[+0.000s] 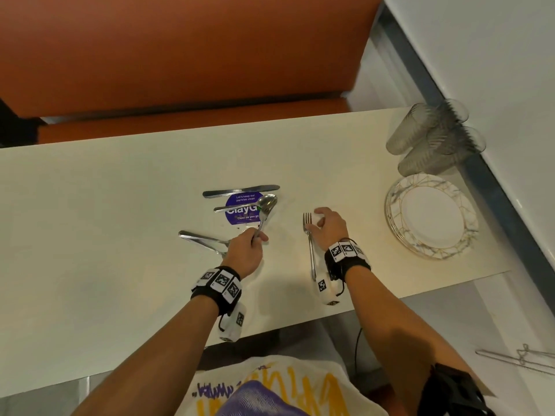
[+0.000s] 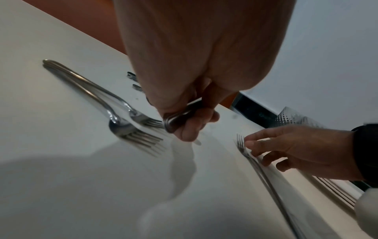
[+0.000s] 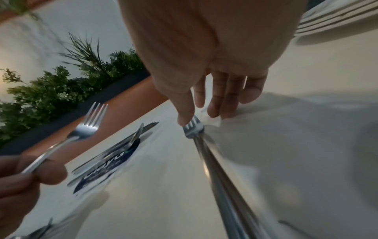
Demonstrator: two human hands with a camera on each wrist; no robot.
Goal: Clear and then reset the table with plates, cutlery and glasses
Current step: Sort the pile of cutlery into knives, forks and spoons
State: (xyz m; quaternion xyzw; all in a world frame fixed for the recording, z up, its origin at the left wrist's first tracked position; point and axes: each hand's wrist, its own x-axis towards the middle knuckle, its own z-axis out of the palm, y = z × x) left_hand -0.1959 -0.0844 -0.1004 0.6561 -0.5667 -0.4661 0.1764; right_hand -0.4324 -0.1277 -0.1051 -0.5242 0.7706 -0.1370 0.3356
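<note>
The head of the utensil [image 1: 260, 221] gripped by the left hand [image 1: 244, 249] cannot be settled: over a spoon [image 1: 267, 202] in the head view it reads as a spoon, while the right wrist view shows tines. The tines of the two forks [image 1: 201, 240] on the table [image 1: 90, 205] are covered by that hand in the head view. The small print on the purple sticker [image 1: 240, 213] is too fine to be read fully. The stacked plates [image 3: 331, 19] are cut off by the edge of the right wrist view.
</note>
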